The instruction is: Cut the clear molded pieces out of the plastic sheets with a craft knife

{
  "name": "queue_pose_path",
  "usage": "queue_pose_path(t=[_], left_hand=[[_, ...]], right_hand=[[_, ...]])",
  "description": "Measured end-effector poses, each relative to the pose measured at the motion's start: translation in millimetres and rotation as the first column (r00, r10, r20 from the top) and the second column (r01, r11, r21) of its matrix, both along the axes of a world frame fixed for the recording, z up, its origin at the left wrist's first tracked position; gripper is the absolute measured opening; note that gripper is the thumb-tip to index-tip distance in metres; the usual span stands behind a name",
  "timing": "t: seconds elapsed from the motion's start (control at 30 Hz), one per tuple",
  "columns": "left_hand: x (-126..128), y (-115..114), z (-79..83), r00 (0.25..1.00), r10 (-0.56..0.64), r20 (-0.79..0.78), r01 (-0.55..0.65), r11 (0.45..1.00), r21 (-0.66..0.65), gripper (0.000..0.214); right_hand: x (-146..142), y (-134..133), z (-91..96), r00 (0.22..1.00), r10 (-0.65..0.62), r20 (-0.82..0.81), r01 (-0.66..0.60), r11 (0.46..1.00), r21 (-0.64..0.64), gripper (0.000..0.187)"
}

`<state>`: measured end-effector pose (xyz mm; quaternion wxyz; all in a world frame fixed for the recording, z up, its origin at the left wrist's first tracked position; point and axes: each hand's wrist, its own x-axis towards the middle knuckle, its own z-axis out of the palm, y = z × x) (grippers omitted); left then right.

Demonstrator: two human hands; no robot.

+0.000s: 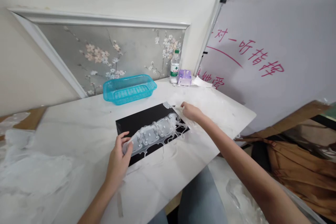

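On the table lies a black rectangular board point(136, 113). Across it stretches a translucent, whitish plastic sheet point(152, 133) with cut-out panel shapes. My left hand point(122, 150) grips the near-left end of this sheet between thumb and fingers. Beyond the board's far-right corner, my right hand point(191, 111) is closed in a pinch on a thin pale strip point(179, 107) of the same material. Loose, curling strips point(181, 126) hang off the sheet's right end. A small translucent piece point(167, 105) rests at the board's top right corner.
A blue plastic basket point(128, 99) stands at the back of the white table point(86, 140). Near the wall are a water bottle point(174, 68), a purple box point(184, 77) and white paper point(201, 82). Translucent plastic scraps point(34, 171) cover the left side. A whiteboard point(275, 24) leans at right.
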<state>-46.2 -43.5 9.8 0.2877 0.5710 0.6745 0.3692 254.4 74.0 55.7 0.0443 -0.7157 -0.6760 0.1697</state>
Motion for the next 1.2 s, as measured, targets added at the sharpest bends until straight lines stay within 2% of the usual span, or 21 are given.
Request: queue_pose_path(t=[0.1,0.17,0.23,0.3,0.4,0.47,0.53,0.6,0.7,0.77,0.87,0.97,1.03,1.1,1.2], left_hand=[[-1,3,-2.5,0.974,0.048,0.22,-0.047,0.999,-0.011,0.041],[-1,5,-3.7,0.914,0.07,0.399,-0.059,0.997,-0.04,0.043],[-1,7,-3.2,0.849,0.089,0.521,-0.046,0.995,-0.094,0.044],[-1,10,-0.9,0.795,0.112,0.597,-0.028,0.988,-0.149,0.04],[-2,14,3.6,0.743,0.156,0.65,0.014,0.969,-0.248,0.045],[-3,16,5.8,0.732,0.177,0.658,0.045,0.951,-0.306,0.046],[-6,17,7.0,0.73,0.164,0.663,0.085,0.941,-0.327,0.039],[-8,15,7.5,0.73,0.12,0.673,0.145,0.935,-0.323,0.039],[-10,12,9.2,0.761,-0.035,0.647,0.281,0.918,-0.281,0.044],[-10,10,13.1,0.808,-0.154,0.569,0.314,0.929,-0.195,0.049],[-9,15,24.3,0.887,-0.238,0.396,0.258,0.966,0.003,0.065],[-10,32,34.7,0.939,-0.24,0.247,0.203,0.965,0.167,0.076],[-14,45,35.3,0.965,-0.204,0.168,0.173,0.968,0.179,0.078],[-20,54,29.5,0.976,-0.194,0.1,0.182,0.976,0.123,0.074],[-26,51,13.8,0.973,-0.227,0.046,0.222,0.971,0.089,0.058]], right_hand=[[12,-12,13.5,0.997,-0.027,-0.075,0.032,0.997,0.075,0.046],[14,-20,19.0,0.992,-0.033,-0.125,0.049,0.991,0.123,0.059],[10,-26,18.2,0.984,-0.003,-0.176,0.032,0.986,0.163,0.065],[-1,-27,10.3,0.972,0.074,-0.221,-0.034,0.983,0.181,0.062],[-21,-24,-8.1,0.952,0.166,-0.259,-0.131,0.98,0.147,0.058],[-31,-22,-17.9,0.943,0.189,-0.274,-0.168,0.981,0.101,0.046],[-33,-24,-21.9,0.928,0.213,-0.305,-0.205,0.977,0.06,0.035],[-28,-31,-19.4,0.902,0.241,-0.358,-0.251,0.968,0.021,0.035],[-12,-46,-7.6,0.853,0.278,-0.443,-0.335,0.941,-0.055,0.041],[1,-54,2.1,0.831,0.291,-0.474,-0.383,0.917,-0.109,0.04],[13,-60,15.7,0.837,0.286,-0.466,-0.398,0.903,-0.16,0.035],[12,-56,26.2,0.878,0.262,-0.402,-0.358,0.915,-0.186,0.03],[5,-49,29.8,0.915,0.235,-0.329,-0.32,0.918,-0.235,0.029],[-5,-41,29.7,0.951,0.2,-0.235,-0.269,0.912,-0.309,0.034],[-20,-30,23.8,0.982,0.155,-0.111,-0.184,0.924,-0.336,0.047]])
